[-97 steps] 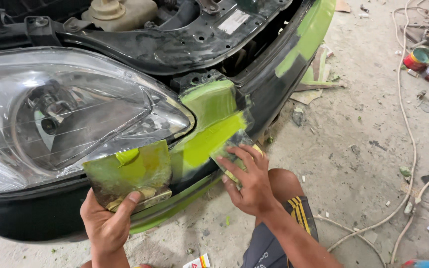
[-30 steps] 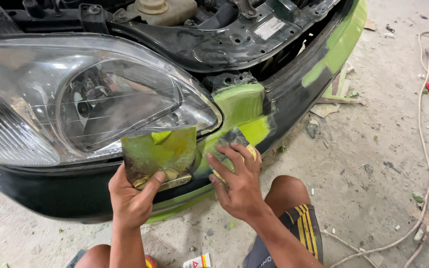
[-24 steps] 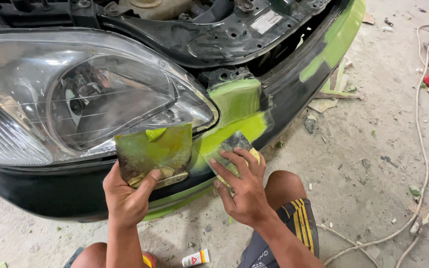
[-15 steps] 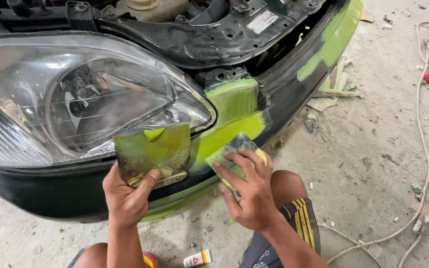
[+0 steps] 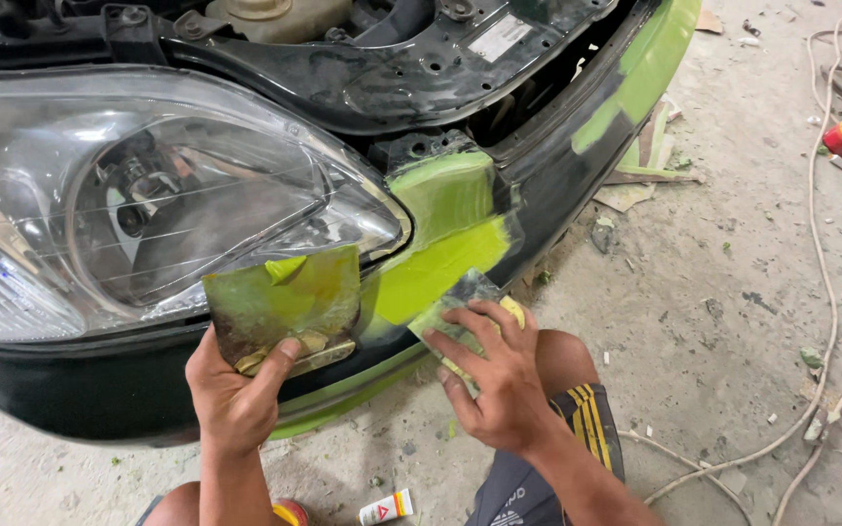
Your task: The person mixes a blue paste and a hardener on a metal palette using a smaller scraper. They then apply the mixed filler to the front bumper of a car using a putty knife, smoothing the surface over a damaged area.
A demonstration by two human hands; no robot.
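since earlier, right hand (image 5: 499,385) slid its spreader (image 5: 460,312) slightly rightward along the green bumper (image 5: 440,268) at centre frame; left hand (image 5: 236,390) grips the putty board (image 5: 285,307) below the headlight (image 5: 148,195).

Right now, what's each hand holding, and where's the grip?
Left hand grips the putty-smeared mixing board at its bottom edge. Right hand presses a small spreader with fingers over its lower half.

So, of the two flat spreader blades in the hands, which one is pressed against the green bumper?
The smaller spreader under the right hand lies on the green filler; the larger smeared board in the left hand is held up before the headlight.
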